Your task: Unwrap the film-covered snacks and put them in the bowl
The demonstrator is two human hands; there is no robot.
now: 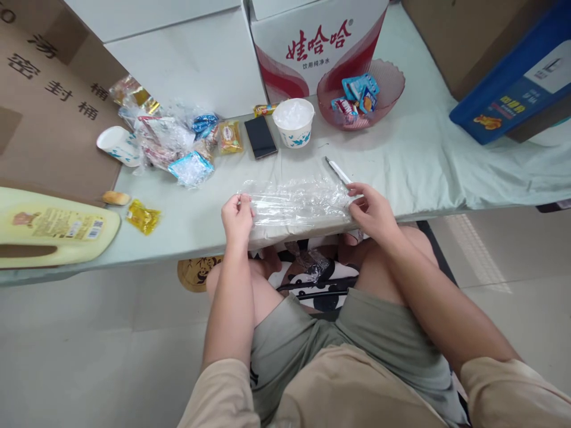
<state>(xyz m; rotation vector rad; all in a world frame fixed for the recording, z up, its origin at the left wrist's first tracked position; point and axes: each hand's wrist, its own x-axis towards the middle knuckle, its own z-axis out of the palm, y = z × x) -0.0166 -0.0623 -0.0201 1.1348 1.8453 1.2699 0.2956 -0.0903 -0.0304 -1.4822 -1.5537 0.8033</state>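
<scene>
A sheet of clear plastic film [298,203] is stretched between my hands over the table's front edge. Its left end is pinched in the closed fingers of my left hand [238,219]. My right hand [372,209] is at the film's right end, thumb and fingers curled about its edge. Just beyond the right fingertips lies a white utility knife [338,170], its tip pointing away from me to the left. Whether the fingers touch the knife, I cannot tell. Behind the film stand a paper bowl [294,122] with crumpled clear plastic inside and a dark phone [261,137].
A pink glass bowl [392,89] holds several snack packets. Wrappers [167,142] are heaped at the left beside a tipped paper cup [118,145]. A yellow jug [89,235] lies at the front left. Cartons [312,44] line the back, and a blue box [486,113] stands right.
</scene>
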